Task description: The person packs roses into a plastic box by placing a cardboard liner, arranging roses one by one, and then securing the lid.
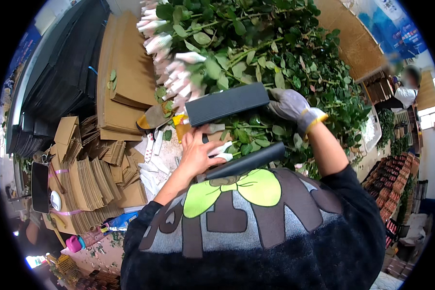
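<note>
Before me lies a black corrugated sheet (227, 103) with its two long sides raised around leafy stems (252, 136). The stems' heads are in white foam nets (221, 148). My left hand (197, 150), bare, rests on the netted heads at the left end, fingers spread, some touching the raised far side. My right hand (290, 107), in a grey glove with a yellow cuff, is at the right end of that far side; its fingers close on the edge, partly hidden. The near side (248, 161) of the sheet lies against my shirt.
A large heap of leafy stems (275, 54) with netted heads fills the far side. To the left stand black sheets (65, 69), tan cardboard (127, 65) and folded cardboard pieces (94, 181). A phone (40, 186) and a pink-capped bottle (83, 241) lie nearby. Another person (406, 90) stands far right.
</note>
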Tool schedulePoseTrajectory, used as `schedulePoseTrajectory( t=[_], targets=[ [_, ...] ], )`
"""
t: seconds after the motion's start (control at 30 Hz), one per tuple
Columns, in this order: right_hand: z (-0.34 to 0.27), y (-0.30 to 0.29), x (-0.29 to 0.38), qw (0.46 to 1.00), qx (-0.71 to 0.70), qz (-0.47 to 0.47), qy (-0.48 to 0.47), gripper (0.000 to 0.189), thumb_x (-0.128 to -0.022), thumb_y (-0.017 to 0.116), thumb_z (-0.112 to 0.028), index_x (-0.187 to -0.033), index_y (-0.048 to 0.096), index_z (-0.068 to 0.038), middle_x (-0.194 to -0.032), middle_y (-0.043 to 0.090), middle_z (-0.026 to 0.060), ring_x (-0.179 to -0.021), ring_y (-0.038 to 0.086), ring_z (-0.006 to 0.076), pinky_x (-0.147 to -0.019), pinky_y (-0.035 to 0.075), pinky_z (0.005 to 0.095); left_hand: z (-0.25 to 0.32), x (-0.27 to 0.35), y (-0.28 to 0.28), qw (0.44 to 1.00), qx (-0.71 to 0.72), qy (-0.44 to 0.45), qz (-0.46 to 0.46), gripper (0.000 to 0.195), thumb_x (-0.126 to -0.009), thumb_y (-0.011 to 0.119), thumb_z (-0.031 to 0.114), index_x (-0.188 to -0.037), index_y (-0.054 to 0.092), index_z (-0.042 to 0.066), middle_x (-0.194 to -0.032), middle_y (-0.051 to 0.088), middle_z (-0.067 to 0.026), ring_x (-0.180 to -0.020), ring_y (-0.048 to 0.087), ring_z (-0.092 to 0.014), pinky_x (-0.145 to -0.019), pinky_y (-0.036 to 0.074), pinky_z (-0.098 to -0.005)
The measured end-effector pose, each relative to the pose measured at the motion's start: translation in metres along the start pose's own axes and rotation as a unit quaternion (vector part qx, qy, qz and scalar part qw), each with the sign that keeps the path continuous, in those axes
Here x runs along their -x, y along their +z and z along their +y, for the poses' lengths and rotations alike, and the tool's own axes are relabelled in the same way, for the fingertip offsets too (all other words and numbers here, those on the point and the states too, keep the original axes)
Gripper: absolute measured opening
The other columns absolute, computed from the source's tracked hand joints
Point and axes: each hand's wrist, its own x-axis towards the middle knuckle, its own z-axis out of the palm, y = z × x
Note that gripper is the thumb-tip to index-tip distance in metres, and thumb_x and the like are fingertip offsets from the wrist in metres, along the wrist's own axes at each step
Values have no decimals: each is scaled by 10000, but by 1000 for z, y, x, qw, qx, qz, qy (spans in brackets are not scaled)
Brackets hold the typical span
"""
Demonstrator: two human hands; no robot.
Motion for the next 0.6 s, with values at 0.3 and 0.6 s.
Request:
schedulePoseTrajectory(
  t=[0.3, 0.6],
  targets=[
    [-6, -124, 79, 937, -162, 303, 61, 242, -927, 491, 0, -1115, 636, -48, -1053, 677, 48, -908, 621, 117, -801, 489, 238, -1, -2, 23, 997, 79, -17, 4, 254, -723, 760, 259, -959, 696, 190, -1120, 499, -141, -1067, 475, -344, -899, 377, -458],
    [-11, -81, 87, 962, -26, 249, -107, 231, -860, 530, -23, -1054, 644, -75, -910, 674, 106, -719, 635, 225, -665, 521, 331, -12, -4, 33, 992, 105, 56, 42, 278, -782, 718, 199, -1041, 654, 122, -1213, 499, -169, -1054, 521, -309, -901, 443, -407]
  ],
)
